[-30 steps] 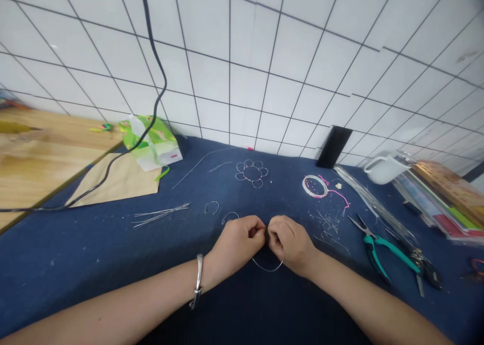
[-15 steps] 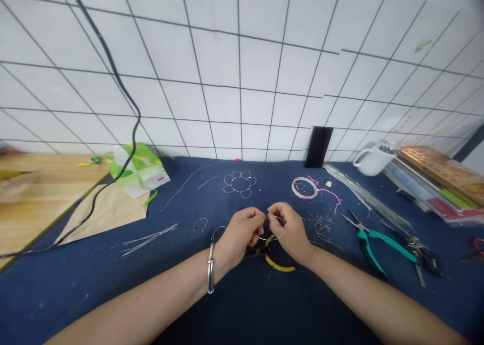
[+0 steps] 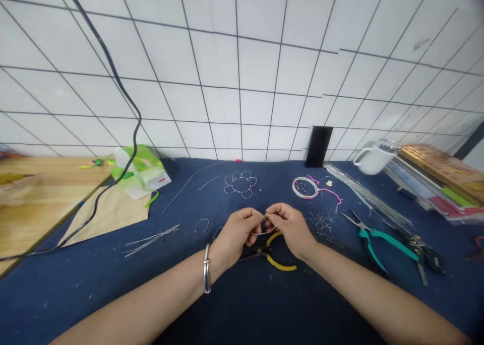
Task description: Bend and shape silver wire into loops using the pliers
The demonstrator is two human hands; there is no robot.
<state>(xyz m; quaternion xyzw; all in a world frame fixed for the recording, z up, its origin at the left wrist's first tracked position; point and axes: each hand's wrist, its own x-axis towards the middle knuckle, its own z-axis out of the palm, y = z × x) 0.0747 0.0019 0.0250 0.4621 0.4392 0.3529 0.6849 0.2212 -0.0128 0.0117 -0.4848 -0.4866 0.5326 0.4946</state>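
Both of my hands meet over the blue cloth, pinching a thin silver wire (image 3: 260, 233) that bows in a curve below the fingertips. My left hand (image 3: 244, 229), with a bangle at its wrist, is closed on one end. On the other end, my right hand (image 3: 289, 226) is closed too, its fingertips almost touching the left ones. Under the hands lie yellow-handled pliers (image 3: 282, 265), partly covered. A flower-shaped wire ring (image 3: 241, 184) rests beyond them. To the left are a bent wire piece (image 3: 202, 225) and several straight wires (image 3: 151, 240).
Teal-handled pliers (image 3: 391, 244) lie at right, near wire scraps (image 3: 323, 225) and a bundle of long wires (image 3: 370, 196). A round dish (image 3: 295, 180) holds pink beads. Behind stand a black phone-like slab (image 3: 318, 147), a white mug (image 3: 372, 159) and stacked books (image 3: 442, 184). A black cable (image 3: 113, 68) hangs at left.
My right hand has turned slightly and drawn its fingertips closer to the left hand's. The wire's curve now sits a little higher, and more of the yellow-handled pliers shows.
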